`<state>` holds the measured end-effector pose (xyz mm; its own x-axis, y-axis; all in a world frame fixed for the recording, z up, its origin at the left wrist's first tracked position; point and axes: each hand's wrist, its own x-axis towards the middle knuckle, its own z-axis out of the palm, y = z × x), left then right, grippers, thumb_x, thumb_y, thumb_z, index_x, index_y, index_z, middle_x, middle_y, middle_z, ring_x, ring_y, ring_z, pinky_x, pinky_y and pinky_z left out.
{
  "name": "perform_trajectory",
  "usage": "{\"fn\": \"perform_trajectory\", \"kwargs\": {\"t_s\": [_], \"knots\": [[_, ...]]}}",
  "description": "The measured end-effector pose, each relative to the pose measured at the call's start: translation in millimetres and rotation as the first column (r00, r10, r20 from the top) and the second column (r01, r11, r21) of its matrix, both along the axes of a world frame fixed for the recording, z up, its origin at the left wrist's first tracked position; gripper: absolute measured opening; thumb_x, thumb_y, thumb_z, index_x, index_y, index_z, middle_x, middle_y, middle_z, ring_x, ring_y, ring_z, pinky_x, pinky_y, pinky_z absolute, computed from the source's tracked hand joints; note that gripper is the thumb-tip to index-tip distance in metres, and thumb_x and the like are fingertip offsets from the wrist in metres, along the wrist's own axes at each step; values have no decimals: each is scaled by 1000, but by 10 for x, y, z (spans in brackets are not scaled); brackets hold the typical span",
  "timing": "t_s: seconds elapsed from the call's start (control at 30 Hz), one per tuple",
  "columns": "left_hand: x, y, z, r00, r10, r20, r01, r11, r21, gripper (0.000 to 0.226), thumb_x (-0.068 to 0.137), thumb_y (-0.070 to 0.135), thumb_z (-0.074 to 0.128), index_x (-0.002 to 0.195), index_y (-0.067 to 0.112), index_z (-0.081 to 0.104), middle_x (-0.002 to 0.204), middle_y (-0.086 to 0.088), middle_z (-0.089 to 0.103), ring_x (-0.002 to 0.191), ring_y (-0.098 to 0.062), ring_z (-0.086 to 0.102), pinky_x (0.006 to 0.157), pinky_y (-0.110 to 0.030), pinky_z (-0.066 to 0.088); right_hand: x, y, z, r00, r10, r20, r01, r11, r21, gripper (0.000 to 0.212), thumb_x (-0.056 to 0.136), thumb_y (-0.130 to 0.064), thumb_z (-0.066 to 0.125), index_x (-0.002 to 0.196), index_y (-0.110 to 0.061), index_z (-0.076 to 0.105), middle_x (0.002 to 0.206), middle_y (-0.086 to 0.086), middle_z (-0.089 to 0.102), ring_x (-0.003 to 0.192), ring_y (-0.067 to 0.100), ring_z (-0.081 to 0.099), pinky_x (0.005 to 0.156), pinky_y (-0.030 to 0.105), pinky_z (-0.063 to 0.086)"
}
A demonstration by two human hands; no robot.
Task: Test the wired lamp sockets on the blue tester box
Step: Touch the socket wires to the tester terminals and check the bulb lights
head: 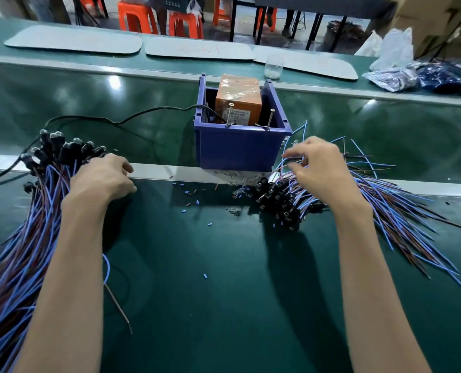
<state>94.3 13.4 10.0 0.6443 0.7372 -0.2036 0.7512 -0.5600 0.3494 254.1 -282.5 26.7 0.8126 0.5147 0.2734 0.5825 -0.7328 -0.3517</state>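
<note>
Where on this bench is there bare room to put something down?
The widest free patch is the green mat between the two forearms, with only a few wire offcuts near the blue tester box. The shiny belt left of the box is bare apart from a black cable. Wired sockets crowd under the left hand and right hand.

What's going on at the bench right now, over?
Left hand resting on left socket bundle. Right hand picking wires from right pile. Blue tester box unobstructed.

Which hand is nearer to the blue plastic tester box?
Right. The right hand hovers over loose wire ends just beside the blue plastic tester box's right corner; the left hand rests farther off, on the left bundle.
</note>
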Motion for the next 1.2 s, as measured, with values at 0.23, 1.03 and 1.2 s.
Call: {"fn": "perform_trajectory", "kwargs": {"t_s": [0.23, 1.03, 1.2], "knots": [[2, 45, 102, 998, -38, -40, 41, 996, 77, 53, 76, 26, 77, 126, 28, 58, 129, -9, 59, 119, -34, 52, 101, -44, 43, -541, 552, -120, 915, 232, -331, -336, 891, -304, 24, 77, -21, 75, 101, -22, 69, 98, 6, 65, 84, 26, 60, 83, 37, 53], [-5, -179, 266, 946, -44, 320, -9, 987, 162, 27, 73, 0, 71, 94, 17, 72, 92, -11, 73, 99, -26, 64, 88, -31, 48, -537, 636, -136, 841, 368, -398, -231, 907, 351, 16, 94, -12, 58, 103, -10, 71, 75, -3, 68, 73, 7, 69, 60, 4, 42], [44, -415, 350, 889, -188, 417, 136, 979, 152, 21, 69, 5, 80, 84, 16, 72, 79, -5, 71, 87, -18, 67, 84, -24, 46, -592, 665, -98, 810, 370, -456, -183, 897, 403, 14, 94, -13, 57, 98, -12, 71, 86, 1, 73, 70, 5, 69, 59, 9, 45]]}}
